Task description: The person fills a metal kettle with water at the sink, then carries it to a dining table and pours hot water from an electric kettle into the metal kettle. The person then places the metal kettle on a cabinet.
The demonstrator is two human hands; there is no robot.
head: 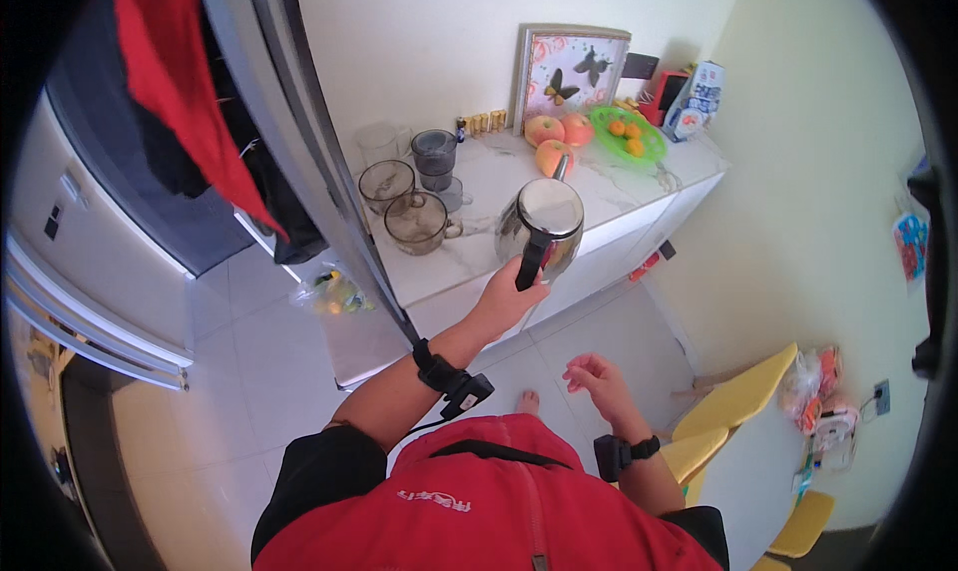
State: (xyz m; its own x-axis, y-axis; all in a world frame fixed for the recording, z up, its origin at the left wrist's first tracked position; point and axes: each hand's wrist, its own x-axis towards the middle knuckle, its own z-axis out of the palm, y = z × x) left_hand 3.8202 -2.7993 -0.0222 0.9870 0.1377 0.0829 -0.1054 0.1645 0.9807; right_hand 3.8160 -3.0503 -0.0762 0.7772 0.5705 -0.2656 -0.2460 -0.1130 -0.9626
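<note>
My left hand (503,301) grips the black handle of a shiny stainless steel kettle (550,206). The kettle is at the front edge of a white marble-patterned cabinet top (479,245), its spout pointing away from me towards the apples (555,156). Whether its base touches the top is hidden. My right hand (596,385) hangs over the floor in front of me, fingers loosely curled, with nothing in it. To the kettle's left stand two wide tinted glass cups with handles, a nearer cup (416,223) and a farther cup (387,185). Behind them is a stack of dark glasses (434,155).
Along the wall stand several batteries (486,124), a framed butterfly picture (572,75), a green plate (651,146) with small orange fruits, and a printed packet (694,101). A metal door frame (318,129) borders the left. Yellow chairs (737,399) and a table (763,451) stand right.
</note>
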